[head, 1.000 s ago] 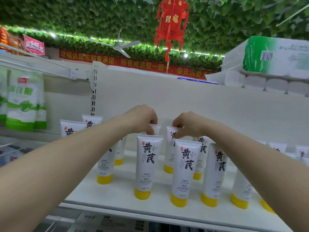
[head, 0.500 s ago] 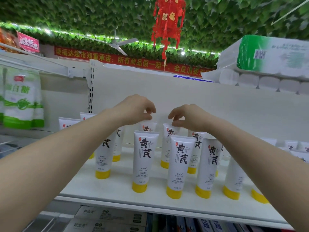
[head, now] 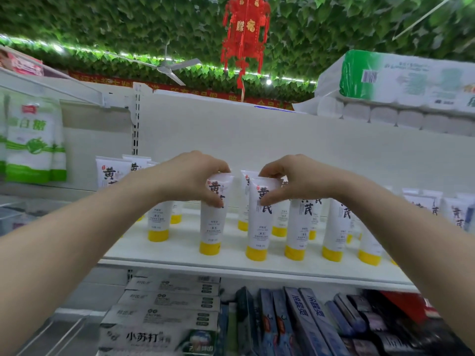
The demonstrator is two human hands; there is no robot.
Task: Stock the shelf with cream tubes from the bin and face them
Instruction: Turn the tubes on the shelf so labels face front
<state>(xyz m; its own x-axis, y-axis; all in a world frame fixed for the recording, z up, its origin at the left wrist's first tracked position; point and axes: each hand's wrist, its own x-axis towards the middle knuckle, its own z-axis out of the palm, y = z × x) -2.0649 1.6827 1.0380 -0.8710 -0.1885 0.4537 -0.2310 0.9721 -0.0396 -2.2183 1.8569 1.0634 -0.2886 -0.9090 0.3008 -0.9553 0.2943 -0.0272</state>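
Several white cream tubes with yellow caps stand cap-down in rows on the white shelf [head: 180, 255]. My left hand [head: 190, 178] grips the top of one front-row tube [head: 212, 227], thumb across its printed face. My right hand [head: 290, 181] pinches the top of the neighbouring front-row tube [head: 258, 235] just to the right. Both tubes stand upright on the shelf with their labels facing me. More tubes [head: 298, 227] continue to the right and behind. The bin is not in view.
Toothpaste boxes [head: 164, 314] and dark blue boxes [head: 303, 322] fill the shelf below. White-and-green bags [head: 33, 142] hang at the left. Packs of tissue rolls [head: 401, 93] sit on top at the right. A red lantern [head: 245, 29] hangs overhead.
Both hands had lifted off the tube tops half a second ago; now they have come back down and closed on two front-row tubes. The camera has tilted down, showing the lower shelf.
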